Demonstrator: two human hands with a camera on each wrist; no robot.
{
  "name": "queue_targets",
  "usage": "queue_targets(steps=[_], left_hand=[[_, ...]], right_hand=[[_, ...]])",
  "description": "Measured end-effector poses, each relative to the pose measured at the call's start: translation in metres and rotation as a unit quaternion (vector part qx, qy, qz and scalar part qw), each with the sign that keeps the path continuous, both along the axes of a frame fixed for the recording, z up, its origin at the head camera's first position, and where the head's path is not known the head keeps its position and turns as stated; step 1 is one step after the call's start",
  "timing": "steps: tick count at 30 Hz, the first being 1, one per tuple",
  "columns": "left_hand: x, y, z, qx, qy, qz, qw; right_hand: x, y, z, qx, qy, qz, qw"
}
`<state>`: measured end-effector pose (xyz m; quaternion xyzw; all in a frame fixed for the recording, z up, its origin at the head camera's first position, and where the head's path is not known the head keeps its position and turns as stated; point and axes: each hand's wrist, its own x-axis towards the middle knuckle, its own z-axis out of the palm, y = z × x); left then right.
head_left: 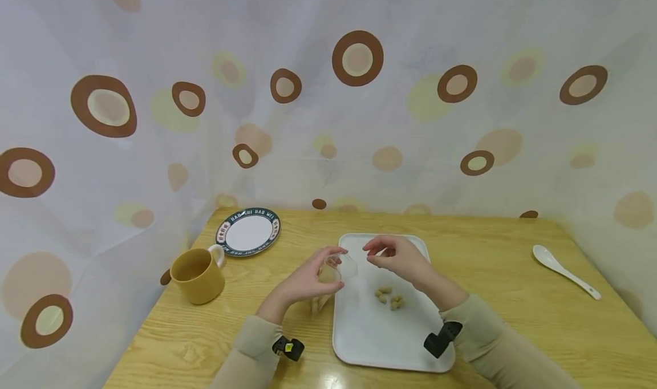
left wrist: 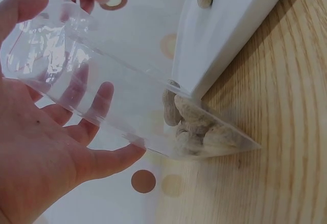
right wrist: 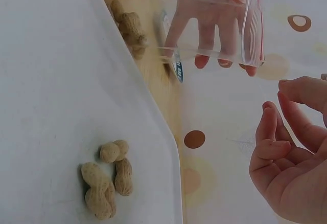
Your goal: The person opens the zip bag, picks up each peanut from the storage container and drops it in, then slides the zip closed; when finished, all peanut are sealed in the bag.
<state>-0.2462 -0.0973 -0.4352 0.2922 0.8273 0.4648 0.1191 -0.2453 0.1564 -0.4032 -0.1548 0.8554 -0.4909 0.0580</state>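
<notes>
A clear zip-lock bag [left wrist: 130,98] with a red line at its mouth is held by my left hand [head_left: 308,278], whose fingers spread around it. Several unshelled peanuts [left wrist: 196,127] lie in the bag's bottom corner, beside the tray edge. My right hand [head_left: 402,258] hovers over the tray, to the right of the bag's mouth. Its fingers [right wrist: 268,124] are loosely bent, and I see nothing between them. On the white tray [head_left: 359,337] lie several loose peanuts [right wrist: 102,191], below the right hand.
A yellow mug [head_left: 200,283] with a white handle stands at the left of the wooden table [head_left: 493,263]. Behind it lies a plate with a dark patterned rim [head_left: 277,229]. A white spoon [head_left: 567,272] rests at the far right. A spotted curtain [head_left: 328,126] hangs behind.
</notes>
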Motion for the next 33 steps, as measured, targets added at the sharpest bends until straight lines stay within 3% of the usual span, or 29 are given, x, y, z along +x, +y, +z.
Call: queue_targets(steps=[15, 33], left_hand=[[-0.001, -0.001, 0.002, 0.000, 0.002, 0.005, 1.0000], [-0.002, 0.000, -0.001, 0.008, -0.001, -0.003, 1.0000]], right_hand=[[-0.002, 0.023, -0.019, 0.013, -0.024, -0.004, 0.9996], [-0.003, 0.038, -0.040, 0.068, -0.039, -0.008, 0.9969]])
